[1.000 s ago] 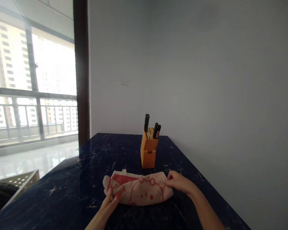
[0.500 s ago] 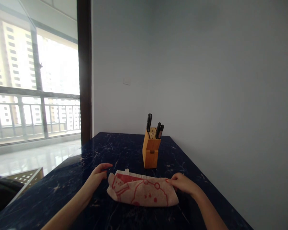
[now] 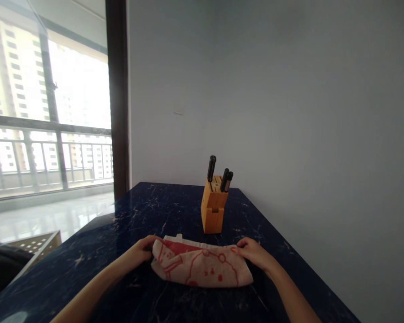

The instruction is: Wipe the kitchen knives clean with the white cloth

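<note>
A folded pale pink and red towel [image 3: 207, 271] lies on the dark blue counter [image 3: 155, 208], closer to its right edge than its left. The right hand [image 3: 254, 254] pinches the towel's right end. The left hand [image 3: 142, 250] touches the left end; I can't tell if it grips. A wooden knife block [image 3: 213, 213] stands behind, toward the far edge.
</note>
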### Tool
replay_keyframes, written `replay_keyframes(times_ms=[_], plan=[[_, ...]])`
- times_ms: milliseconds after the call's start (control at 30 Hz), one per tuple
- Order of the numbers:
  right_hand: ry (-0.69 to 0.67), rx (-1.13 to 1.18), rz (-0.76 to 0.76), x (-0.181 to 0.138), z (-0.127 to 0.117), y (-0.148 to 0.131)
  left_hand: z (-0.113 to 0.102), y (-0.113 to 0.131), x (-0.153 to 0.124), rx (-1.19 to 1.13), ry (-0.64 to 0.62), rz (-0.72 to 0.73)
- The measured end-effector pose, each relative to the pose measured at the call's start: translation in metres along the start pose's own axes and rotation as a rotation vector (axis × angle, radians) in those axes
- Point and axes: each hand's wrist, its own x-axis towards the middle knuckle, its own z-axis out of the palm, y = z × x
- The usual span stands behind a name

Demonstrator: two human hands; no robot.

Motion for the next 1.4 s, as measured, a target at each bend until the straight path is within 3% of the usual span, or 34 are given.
replay_keyframes(times_ms=[67,100,233,367,633,867,1167,1400], plan=[[0.012,0.025,0.004,0.001,0.001,-0.001,-0.003,0.015,-0.009,-0.084,-0.237,-0.055],[0.011,0.035,0.006,0.001,0.001,-0.001,-0.004,0.022,-0.014,-0.094,-0.298,-0.055],[-0.009,0.056,0.002,0.002,0.001,-0.002,-0.005,0.046,-0.026,-0.115,-0.407,-0.065],[-0.027,0.071,-0.016,0.002,0.001,-0.002,-0.004,0.047,-0.027,-0.127,-0.358,-0.051],[-0.026,0.032,-0.009,0.001,-0.006,-0.001,0.004,0.018,-0.011,-0.283,-0.245,0.006],[0.058,-0.072,0.039,0.002,-0.009,0.002,0.018,-0.01,0.01,-0.011,0.146,0.049],[0.098,-0.191,0.053,0.003,-0.013,0.009,0.022,-0.028,0.014,0.308,0.27,0.055],[-0.041,-0.227,0.107,-0.004,-0.031,0.01,0.019,-0.011,0.007,0.53,0.329,0.158]])
